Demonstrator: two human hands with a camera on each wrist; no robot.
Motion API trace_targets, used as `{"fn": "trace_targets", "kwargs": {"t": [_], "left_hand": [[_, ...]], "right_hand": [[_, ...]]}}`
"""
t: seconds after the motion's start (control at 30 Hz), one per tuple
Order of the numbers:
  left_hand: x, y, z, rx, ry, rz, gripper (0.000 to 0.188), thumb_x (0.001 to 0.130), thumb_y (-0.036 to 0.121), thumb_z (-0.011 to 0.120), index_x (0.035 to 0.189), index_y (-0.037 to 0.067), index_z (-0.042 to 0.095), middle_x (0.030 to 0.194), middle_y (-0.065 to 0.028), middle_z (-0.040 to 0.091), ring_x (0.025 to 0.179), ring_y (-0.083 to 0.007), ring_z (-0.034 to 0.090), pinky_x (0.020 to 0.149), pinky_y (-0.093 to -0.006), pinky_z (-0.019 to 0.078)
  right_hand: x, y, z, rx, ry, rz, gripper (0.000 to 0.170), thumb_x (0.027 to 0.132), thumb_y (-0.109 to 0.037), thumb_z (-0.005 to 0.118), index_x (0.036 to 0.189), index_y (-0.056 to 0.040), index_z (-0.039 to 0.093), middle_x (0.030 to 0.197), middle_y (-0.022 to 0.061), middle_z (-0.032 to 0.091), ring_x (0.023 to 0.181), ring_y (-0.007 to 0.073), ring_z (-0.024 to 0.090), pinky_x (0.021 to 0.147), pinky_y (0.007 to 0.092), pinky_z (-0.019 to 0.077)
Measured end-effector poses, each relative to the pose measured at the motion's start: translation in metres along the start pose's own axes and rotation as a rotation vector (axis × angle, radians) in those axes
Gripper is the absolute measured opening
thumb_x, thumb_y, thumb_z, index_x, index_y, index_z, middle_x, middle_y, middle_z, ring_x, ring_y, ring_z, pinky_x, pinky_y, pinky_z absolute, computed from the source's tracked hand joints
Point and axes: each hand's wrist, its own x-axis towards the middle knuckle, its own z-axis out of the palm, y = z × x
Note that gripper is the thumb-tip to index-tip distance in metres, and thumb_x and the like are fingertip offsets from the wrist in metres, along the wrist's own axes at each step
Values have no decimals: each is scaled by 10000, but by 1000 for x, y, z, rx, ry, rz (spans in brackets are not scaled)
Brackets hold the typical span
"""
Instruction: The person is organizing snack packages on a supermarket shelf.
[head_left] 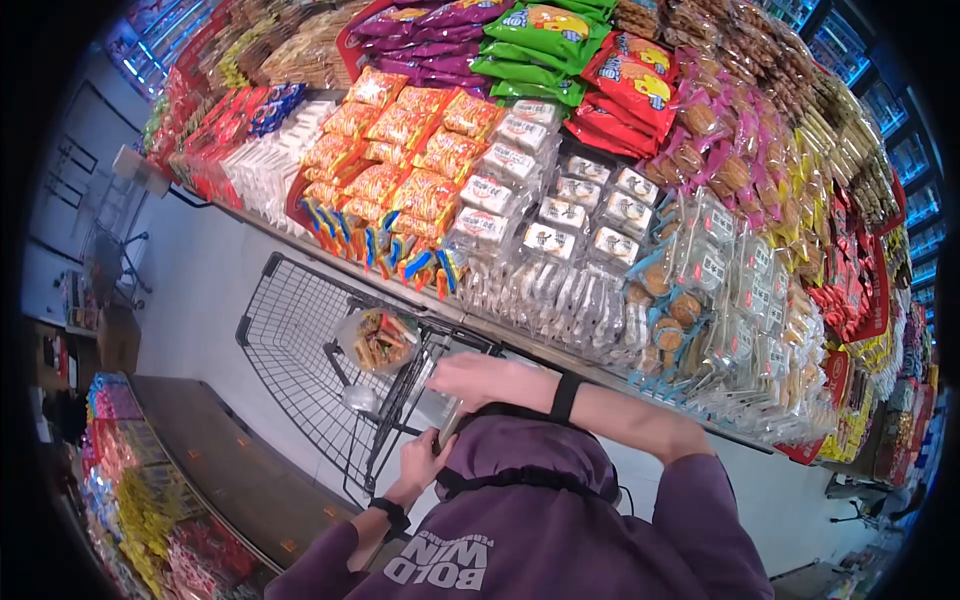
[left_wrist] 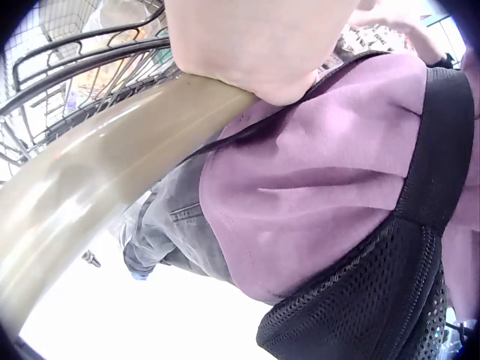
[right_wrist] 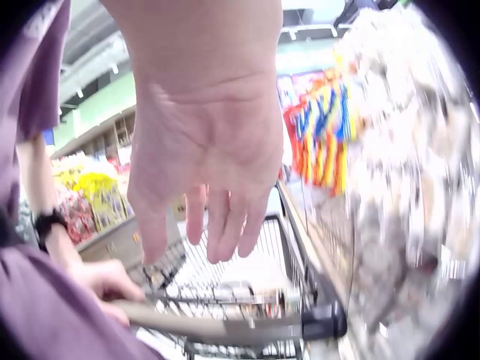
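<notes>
My left hand (head_left: 422, 458) grips the grey-beige handle (left_wrist: 112, 157) of a shopping cart (head_left: 262, 318). In the left wrist view the fist sits wrapped over that bar. My right hand (right_wrist: 206, 142) hovers over the cart's rear end, its fingers hanging loosely with nothing in them. Below it in the right wrist view runs the handlebar, with a dark plastic end fitting (right_wrist: 324, 311). A clear bag of packaged food (head_left: 380, 342) lies in the wire basket near the handle end.
A long display along the cart's far side holds orange snack packs (head_left: 420, 190), white-labelled packs (head_left: 575, 215) and wrapped cookies (head_left: 685, 308). At the lower left stands a dark counter (head_left: 200, 440) beside bright packaged goods (head_left: 150, 510). Pale floor (head_left: 185, 290) shows ahead.
</notes>
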Motion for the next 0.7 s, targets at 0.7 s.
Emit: {"fn": "trace_targets", "kwargs": {"t": [0.7], "left_hand": [[10,-25,-4,-249,-171,-23,335,937,356,614,828,42,566,677,-178,635,621,-380,638,566,-461,490]], "right_hand": [[119,96,-279,-300,721,533,480,727,-263,711,1095,11,572,912,237,661,902,402,644,827,476,507]]}}
